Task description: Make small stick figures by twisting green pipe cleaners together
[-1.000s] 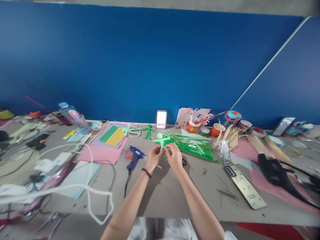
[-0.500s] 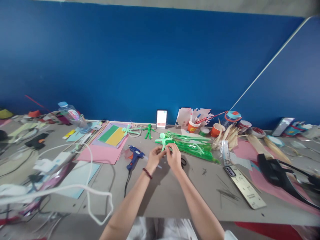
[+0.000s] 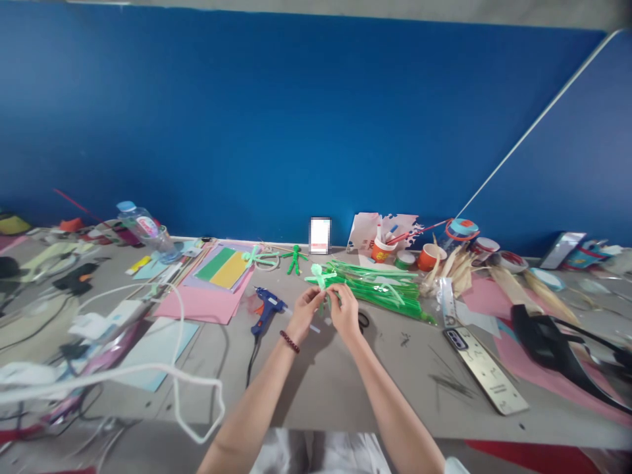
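A light green pipe-cleaner figure (image 3: 318, 276) with a round head and outspread arms is held upright over the middle of the table. My left hand (image 3: 307, 311) pinches its lower part from the left. From the right, my right hand (image 3: 344, 309) has its fingers closed on the lower part too, and the fingertips of both hands nearly meet. A darker green figure (image 3: 295, 259) lies behind, and another pale green one (image 3: 257, 257) rests by the coloured sheets. Just right of my hands is a plastic bag of green pipe cleaners (image 3: 382, 291).
A blue glue gun (image 3: 269, 309) lies left of my hands, with its cord towards the front edge. Black scissors (image 3: 363, 320) lie partly behind my right hand. A phone (image 3: 486, 372), cups (image 3: 382, 250) and a headset-like black object (image 3: 538, 342) are to the right.
The figure between my hands has shifted slightly left, and its legs now show below my fingers. My hands have barely moved.
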The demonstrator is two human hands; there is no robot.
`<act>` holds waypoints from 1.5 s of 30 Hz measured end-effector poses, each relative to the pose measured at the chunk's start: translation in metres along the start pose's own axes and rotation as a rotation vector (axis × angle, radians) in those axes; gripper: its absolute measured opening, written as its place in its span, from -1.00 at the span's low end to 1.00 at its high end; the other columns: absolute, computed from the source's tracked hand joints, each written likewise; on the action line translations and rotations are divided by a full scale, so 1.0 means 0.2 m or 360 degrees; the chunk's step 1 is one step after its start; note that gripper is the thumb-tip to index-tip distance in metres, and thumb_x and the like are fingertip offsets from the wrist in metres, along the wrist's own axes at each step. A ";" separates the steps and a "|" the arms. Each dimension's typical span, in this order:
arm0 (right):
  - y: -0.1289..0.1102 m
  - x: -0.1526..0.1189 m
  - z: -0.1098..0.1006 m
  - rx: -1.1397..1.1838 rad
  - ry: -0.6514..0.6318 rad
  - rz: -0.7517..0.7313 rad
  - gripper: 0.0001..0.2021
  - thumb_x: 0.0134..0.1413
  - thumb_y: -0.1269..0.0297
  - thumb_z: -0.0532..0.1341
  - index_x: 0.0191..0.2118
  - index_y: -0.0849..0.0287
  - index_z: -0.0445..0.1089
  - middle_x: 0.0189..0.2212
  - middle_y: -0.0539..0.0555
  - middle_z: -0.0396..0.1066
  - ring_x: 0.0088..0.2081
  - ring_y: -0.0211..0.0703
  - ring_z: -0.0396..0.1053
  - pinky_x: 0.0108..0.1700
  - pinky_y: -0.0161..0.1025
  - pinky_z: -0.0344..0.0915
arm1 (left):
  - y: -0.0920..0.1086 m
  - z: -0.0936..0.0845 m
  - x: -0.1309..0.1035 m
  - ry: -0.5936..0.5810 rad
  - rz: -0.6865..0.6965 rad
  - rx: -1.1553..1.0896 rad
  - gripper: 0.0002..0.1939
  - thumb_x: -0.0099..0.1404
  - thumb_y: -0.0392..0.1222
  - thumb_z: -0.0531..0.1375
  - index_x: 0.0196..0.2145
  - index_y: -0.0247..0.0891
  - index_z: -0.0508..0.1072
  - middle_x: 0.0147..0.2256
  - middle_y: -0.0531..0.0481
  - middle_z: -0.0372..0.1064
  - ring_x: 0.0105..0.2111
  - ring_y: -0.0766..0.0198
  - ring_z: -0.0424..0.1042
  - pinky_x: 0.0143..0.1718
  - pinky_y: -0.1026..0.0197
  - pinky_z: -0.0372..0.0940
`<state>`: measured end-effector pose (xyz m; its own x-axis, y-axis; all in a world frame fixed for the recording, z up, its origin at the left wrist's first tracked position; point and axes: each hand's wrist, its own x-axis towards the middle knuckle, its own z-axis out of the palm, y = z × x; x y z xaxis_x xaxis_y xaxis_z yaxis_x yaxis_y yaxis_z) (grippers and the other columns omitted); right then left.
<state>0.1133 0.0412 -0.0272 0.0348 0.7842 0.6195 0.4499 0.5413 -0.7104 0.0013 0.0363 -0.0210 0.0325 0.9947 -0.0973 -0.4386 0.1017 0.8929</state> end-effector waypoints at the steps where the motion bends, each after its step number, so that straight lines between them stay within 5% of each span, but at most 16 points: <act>1: 0.00 0.00 0.00 0.0014 0.0009 -0.0007 -0.84 0.18 0.38 0.02 -0.37 0.16 0.32 -0.42 0.07 0.34 -0.34 -0.17 0.31 -0.27 -0.26 0.25 | 0.00 0.00 0.00 -0.0020 0.0007 0.0006 -0.69 -0.05 -0.04 0.35 -0.44 -0.30 0.42 -0.55 0.11 0.27 -0.57 0.46 0.20 -0.54 0.37 0.06; 17: -0.03 0.00 0.01 0.0297 -0.0013 0.0360 -0.85 0.10 0.24 0.10 -0.36 0.18 0.36 -0.41 0.07 0.40 -0.34 -0.15 0.36 -0.27 -0.26 0.28 | 0.02 -0.02 0.01 -0.0111 0.0259 0.0056 -0.78 0.05 -0.11 0.30 -0.43 -0.32 0.42 -0.49 0.07 0.30 -0.53 0.44 0.24 -0.46 0.35 0.17; 27: -0.01 0.00 0.03 0.1009 -0.0169 0.0993 -0.75 -0.08 0.07 0.23 -0.37 0.15 0.30 -0.64 -0.08 0.27 -0.62 -0.24 0.25 -0.66 -0.34 0.19 | 0.04 -0.03 -0.01 -0.0280 0.0179 -0.0101 -0.78 0.06 -0.11 0.29 -0.42 -0.31 0.40 -0.50 0.05 0.33 -0.58 0.34 0.33 -0.55 0.24 0.28; 32: -0.01 0.01 0.02 0.0732 -0.0117 0.0814 -0.80 0.03 0.13 0.16 -0.33 0.17 0.32 -0.56 -0.02 0.33 -0.57 -0.23 0.30 -0.62 -0.34 0.21 | 0.03 -0.04 0.00 -0.0193 0.0142 -0.0042 -0.77 0.04 -0.13 0.31 -0.38 -0.32 0.46 -0.47 0.03 0.38 -0.53 0.37 0.34 -0.46 0.29 0.26; 38: -0.05 0.00 -0.01 0.0120 0.0065 0.0070 -0.84 0.16 0.32 0.06 -0.36 0.16 0.36 -0.41 0.08 0.39 -0.33 -0.17 0.36 -0.29 -0.26 0.30 | 0.04 -0.03 0.01 -0.0102 0.0207 0.0042 -0.82 0.02 -0.15 0.32 -0.45 -0.31 0.48 -0.47 0.02 0.39 -0.45 0.39 0.32 -0.36 0.34 0.22; 45: -0.05 -0.03 -0.02 -0.0256 0.0084 -0.0357 -0.81 0.19 0.42 0.01 -0.22 0.13 0.36 -0.30 0.13 0.39 -0.22 -0.12 0.35 -0.17 -0.18 0.30 | 0.06 -0.02 -0.01 -0.0113 0.0291 0.0030 -0.77 0.00 -0.12 0.33 -0.39 -0.28 0.47 -0.39 0.00 0.40 -0.35 0.30 0.34 -0.26 0.28 0.24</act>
<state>0.1125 0.0294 -0.0235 -0.0370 0.6308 0.7750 0.5872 0.6412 -0.4939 -0.0074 0.0355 -0.0117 0.0172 0.9951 0.0978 -0.4263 -0.0812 0.9009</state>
